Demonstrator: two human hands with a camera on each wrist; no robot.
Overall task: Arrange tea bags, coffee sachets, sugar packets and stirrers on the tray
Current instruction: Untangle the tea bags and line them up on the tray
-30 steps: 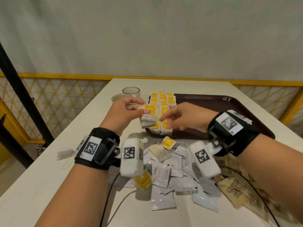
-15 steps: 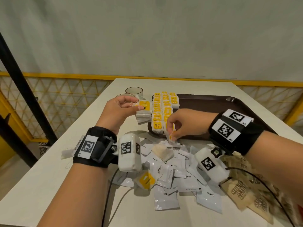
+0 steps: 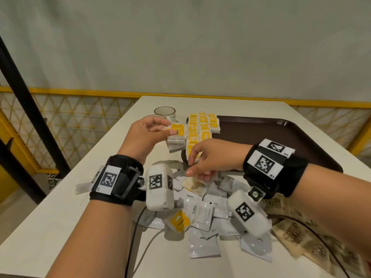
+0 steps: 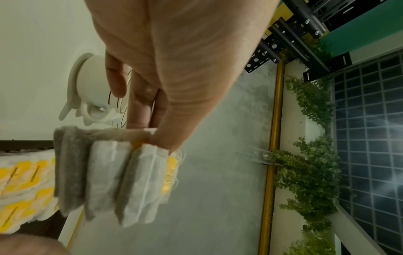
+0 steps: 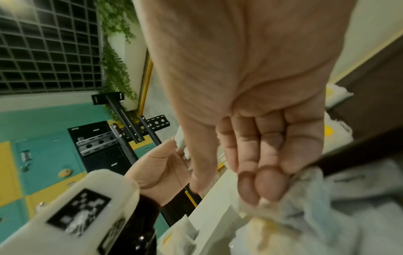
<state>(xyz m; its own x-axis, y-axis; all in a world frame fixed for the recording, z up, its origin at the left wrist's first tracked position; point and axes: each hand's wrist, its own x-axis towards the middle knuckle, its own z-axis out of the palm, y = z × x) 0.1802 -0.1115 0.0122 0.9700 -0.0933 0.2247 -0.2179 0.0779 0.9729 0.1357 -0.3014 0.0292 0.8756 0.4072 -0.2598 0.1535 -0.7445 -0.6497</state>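
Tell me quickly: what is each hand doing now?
Left hand: holds a small stack of tea bags.
Right hand: fingers curled onto a tea bag in the pile.

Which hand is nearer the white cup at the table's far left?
Left. The left hand, gripping a bunch of tea bags, is raised just in front of the white cup; the right hand is lower and nearer the person, over the loose sachet pile.

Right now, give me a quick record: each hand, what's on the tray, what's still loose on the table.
left hand: holds a small stack of tea bags above the table
right hand: fingers curled down on a tea bag in the loose pile
tray: rows of tea bags at its left end
table: coffee sachets, brown packets, two cups
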